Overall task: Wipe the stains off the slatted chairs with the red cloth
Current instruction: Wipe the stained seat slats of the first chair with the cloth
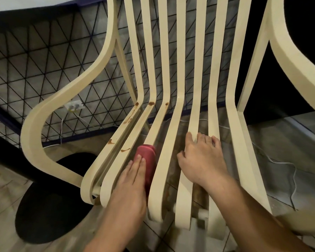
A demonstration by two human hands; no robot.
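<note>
left hand fingers flat, pressing red cloth; right hand fingers curled, gripping slatted chair; push firmly toward stains

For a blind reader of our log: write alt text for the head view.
A person's left hand presses a red cloth flat onto a seat slat of a cream slatted chair, near brown stains on the left slats. The right hand grips a slat further right.
</note>
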